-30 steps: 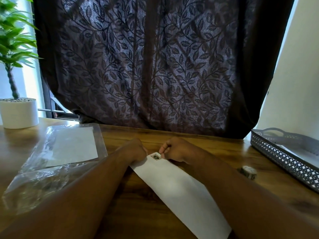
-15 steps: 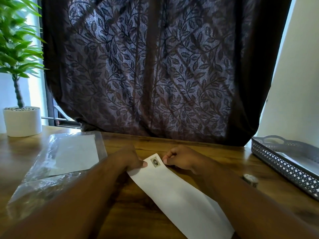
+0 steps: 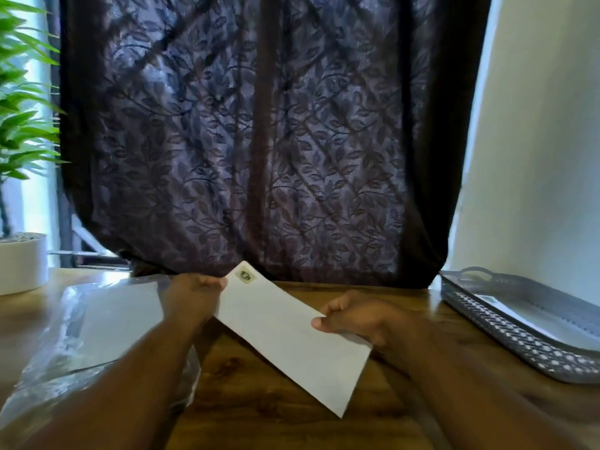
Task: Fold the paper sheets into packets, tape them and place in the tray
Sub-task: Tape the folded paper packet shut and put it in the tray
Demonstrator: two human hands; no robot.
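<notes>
Over the brown wooden table [image 3: 259,401], left hand [image 3: 191,297] and right hand [image 3: 354,319] pinch the slanted white folded paper packet [image 3: 282,332]; the grey perforated tray [image 3: 506,332] lies nearer the right

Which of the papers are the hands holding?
The long folded packet in the middle, held by the left hand and right hand. The others lie in the plastic bag and in the tray.

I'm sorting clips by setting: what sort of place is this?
Probably a room in a home, at a wooden table by a window: a leaf-patterned curtain hangs behind it, and a potted plant stands at the left.
</notes>
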